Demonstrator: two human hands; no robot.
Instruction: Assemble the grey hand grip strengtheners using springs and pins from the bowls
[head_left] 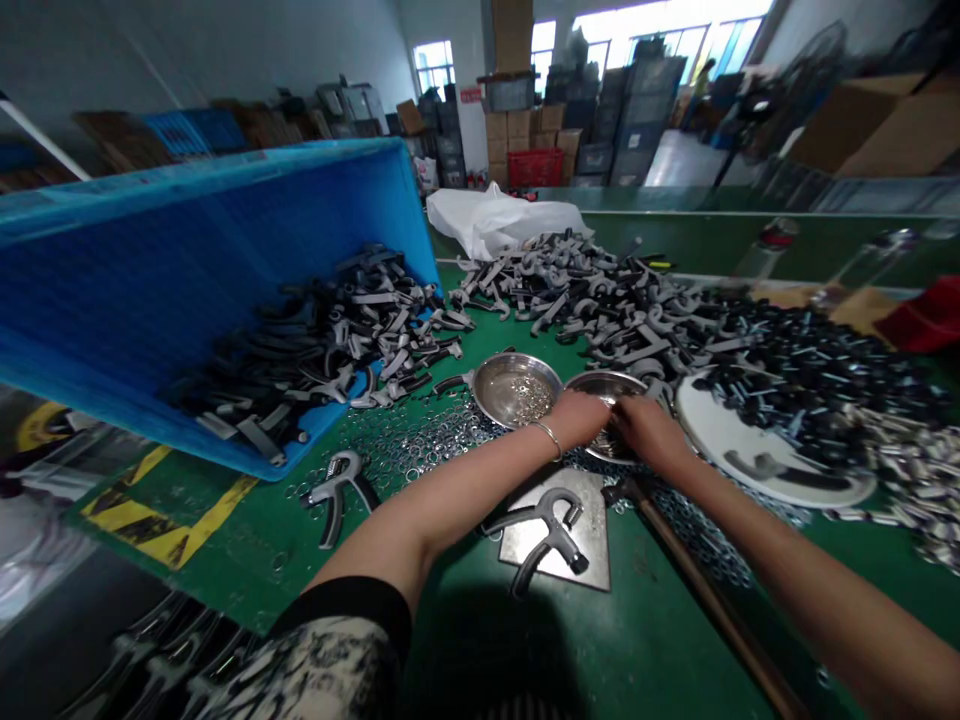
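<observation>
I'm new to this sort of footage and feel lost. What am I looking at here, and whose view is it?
There is no machine here, only a person's two bare hands. The single picture comes from a camera worn on that person's head, looking forward and down.

The left hand, with a bangle at its wrist, and the right hand meet over the right-hand bowl; what their fingers hold is hidden.

On the green table are another bowl, loose rings, a heap of grey handles and a hammer. A grip lies on a metal plate. On the left, a blue crate holds more handles.
</observation>
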